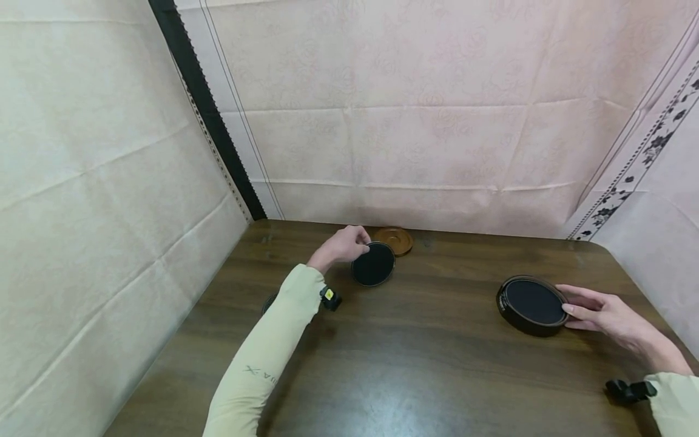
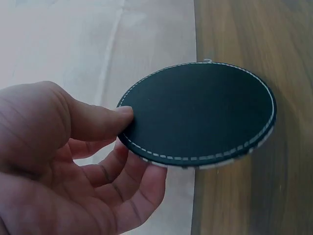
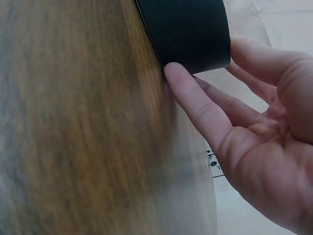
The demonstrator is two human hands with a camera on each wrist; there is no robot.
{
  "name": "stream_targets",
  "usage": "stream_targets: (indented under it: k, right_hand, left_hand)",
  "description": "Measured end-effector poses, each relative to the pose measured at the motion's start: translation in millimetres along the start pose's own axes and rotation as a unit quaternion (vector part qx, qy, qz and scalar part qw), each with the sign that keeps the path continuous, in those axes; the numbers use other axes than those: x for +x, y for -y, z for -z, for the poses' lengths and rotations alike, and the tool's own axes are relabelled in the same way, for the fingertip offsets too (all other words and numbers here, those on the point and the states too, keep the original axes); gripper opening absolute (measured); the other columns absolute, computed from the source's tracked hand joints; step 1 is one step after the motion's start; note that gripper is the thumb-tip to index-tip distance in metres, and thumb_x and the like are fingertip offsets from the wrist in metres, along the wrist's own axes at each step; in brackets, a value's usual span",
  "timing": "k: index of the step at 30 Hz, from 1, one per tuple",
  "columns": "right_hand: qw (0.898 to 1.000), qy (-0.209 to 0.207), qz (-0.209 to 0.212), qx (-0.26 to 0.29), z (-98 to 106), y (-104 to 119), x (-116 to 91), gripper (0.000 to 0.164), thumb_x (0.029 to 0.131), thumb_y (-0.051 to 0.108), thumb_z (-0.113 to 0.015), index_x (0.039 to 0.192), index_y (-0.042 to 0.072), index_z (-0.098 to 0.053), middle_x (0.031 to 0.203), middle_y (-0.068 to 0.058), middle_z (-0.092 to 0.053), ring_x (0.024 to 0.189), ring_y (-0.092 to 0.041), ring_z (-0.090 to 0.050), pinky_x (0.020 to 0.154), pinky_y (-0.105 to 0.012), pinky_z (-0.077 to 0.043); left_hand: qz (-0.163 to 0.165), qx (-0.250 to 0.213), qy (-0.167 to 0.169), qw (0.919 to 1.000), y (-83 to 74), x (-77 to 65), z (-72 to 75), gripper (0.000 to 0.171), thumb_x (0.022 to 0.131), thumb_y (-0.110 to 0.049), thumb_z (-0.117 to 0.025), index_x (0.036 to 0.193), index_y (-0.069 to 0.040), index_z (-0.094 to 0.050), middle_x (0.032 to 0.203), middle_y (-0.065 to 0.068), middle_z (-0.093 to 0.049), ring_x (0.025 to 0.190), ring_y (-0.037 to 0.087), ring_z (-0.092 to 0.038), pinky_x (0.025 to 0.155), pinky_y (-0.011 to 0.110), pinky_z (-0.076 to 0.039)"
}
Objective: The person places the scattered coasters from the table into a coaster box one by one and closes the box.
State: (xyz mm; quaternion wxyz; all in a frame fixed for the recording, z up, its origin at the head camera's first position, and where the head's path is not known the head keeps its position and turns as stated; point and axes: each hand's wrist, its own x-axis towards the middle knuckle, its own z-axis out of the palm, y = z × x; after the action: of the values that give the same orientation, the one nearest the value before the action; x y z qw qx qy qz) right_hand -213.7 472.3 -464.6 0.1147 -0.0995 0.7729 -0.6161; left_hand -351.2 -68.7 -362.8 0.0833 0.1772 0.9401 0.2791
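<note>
In the head view my left hand is at the back of the table, pinching a round black coaster by its edge. The left wrist view shows white stitching round the rim of this coaster, with the thumb on its upper face and fingers underneath. A round black coaster holder stands on the table at the right. My right hand holds its right side, the thumb at the rim. In the right wrist view one fingertip touches the base of the holder.
A round brown wooden dish or coaster lies at the table's back edge, behind the black coaster. Part of a dark round object shows from behind the left sleeve. Pale cloth hangs behind the wooden table and at both sides.
</note>
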Motion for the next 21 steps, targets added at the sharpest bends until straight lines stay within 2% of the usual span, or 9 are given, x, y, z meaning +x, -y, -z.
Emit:
stream_targets:
  k: [4,11,16,21]
  right_hand:
    - [1.0,-0.001,0.002,-0.002,0,0,0,0.052,0.099,-0.001,-0.052,0.148,0.01,-0.041,0.122,0.026,-0.061,0.1,-0.009,-0.07,0.08,-0.034,-0.059]
    - [1.0,0.004,0.012,0.007,-2,0,0,0.05,0.099,-0.001,-0.052,0.147,0.01,-0.042,0.123,0.025,-0.061,0.1,-0.01,-0.07,0.08,-0.034,-0.059]
    - [1.0,0.0,0.011,0.004,-2,-1,0,0.05,0.099,-0.001,-0.052,0.147,0.01,-0.043,0.123,0.024,-0.061,0.1,-0.009,-0.069,0.08,-0.033,-0.059]
    - [1.0,-0.002,0.007,0.001,-1,0,0,0.049,0.099,0.0,-0.053,0.146,0.012,-0.044,0.122,0.025,-0.061,0.101,-0.007,-0.069,0.08,-0.033,-0.059]
  left_hand:
    - [-0.02,-0.037,0.005,0.9991,-8.2,2.5,-8.1,0.016,0.097,-0.018,-0.061,0.11,-0.009,-0.062,0.104,0.006,-0.062,0.09,0.019,-0.056,0.077,0.031,-0.047]
    - [-0.046,-0.089,0.023,0.9947,-22.7,6.2,-21.2,0.016,0.099,-0.017,-0.058,0.112,-0.008,-0.06,0.107,0.008,-0.062,0.091,0.02,-0.057,0.074,0.029,-0.049]
    - [-0.043,-0.141,0.041,0.9883,-33.6,10.7,-33.9,0.014,0.1,-0.015,-0.056,0.112,-0.008,-0.059,0.104,0.009,-0.061,0.084,0.018,-0.058,0.072,0.035,-0.056]
    - [-0.031,-0.206,0.039,0.9773,-46.5,16.6,-50.3,0.013,0.099,-0.012,-0.057,0.111,-0.007,-0.06,0.099,0.009,-0.06,0.076,0.016,-0.058,0.079,0.047,-0.058]
